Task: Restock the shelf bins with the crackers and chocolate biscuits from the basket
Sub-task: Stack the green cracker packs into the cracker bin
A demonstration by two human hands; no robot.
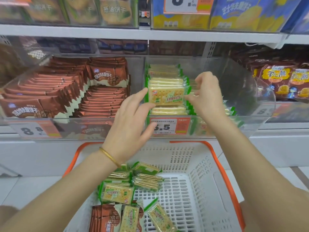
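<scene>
A green-and-yellow cracker pack [165,96] stands face-forward in the clear cracker bin [250,91] on the middle shelf, with more cracker packs stacked behind and under it. My left hand [130,121] touches the pack's left edge with straight fingers. My right hand [207,96] pinches the pack's right wrapper edge. Left of it, the chocolate biscuit bin [66,91] holds rows of brown packs. Below, the white basket [200,181] with orange rim holds several cracker packs [117,193] and a brown chocolate biscuit pack [105,218].
The price tag [167,126] reading 6.5 hangs on the cracker bin's front. Another bin of brown snack bags [280,81] sits at the right. The upper shelf [150,33] carries more biscuit bags. The right half of the cracker bin shows only a few packs low down.
</scene>
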